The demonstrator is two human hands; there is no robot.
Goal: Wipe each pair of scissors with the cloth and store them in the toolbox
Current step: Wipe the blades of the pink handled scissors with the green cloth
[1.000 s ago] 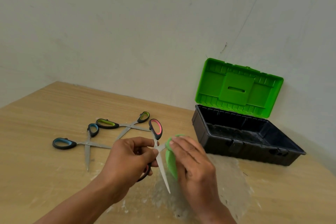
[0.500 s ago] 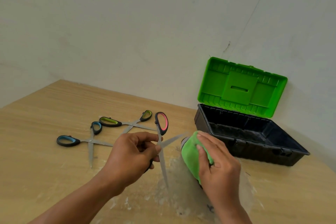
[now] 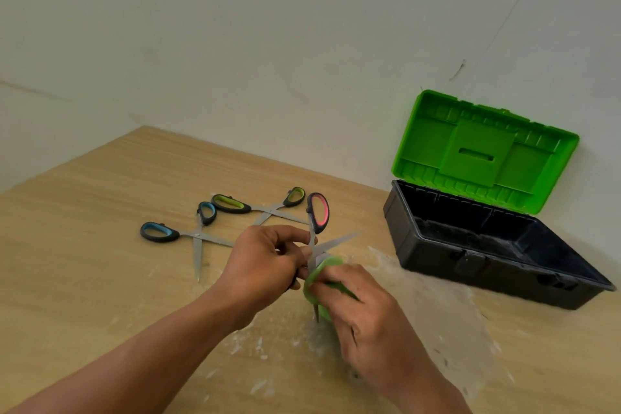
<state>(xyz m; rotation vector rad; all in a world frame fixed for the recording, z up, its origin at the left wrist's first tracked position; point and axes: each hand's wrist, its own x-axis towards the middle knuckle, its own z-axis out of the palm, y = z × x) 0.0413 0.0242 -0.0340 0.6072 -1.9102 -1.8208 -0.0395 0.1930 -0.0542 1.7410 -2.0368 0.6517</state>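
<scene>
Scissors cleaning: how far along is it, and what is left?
Done: nothing stored; the toolbox shows no scissors. In hand: the left hand holds the red scissors, the right hand wraps the cloth round one blade. Left: the blue scissors and green scissors lie on the table.

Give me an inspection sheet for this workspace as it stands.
Surface: wooden table, with a whitish scuffed patch in front of the toolbox.
Job's things: red scissors open, one blade inside the cloth; blue scissors and green scissors lie open on the table; toolbox open, no scissors seen inside.
Clutter: nothing seen.
Grips: left hand holds the red scissors; right hand pinches the cloth round the blade.
Cables: nothing seen.
Surroundings: plain wall behind the table.
</scene>
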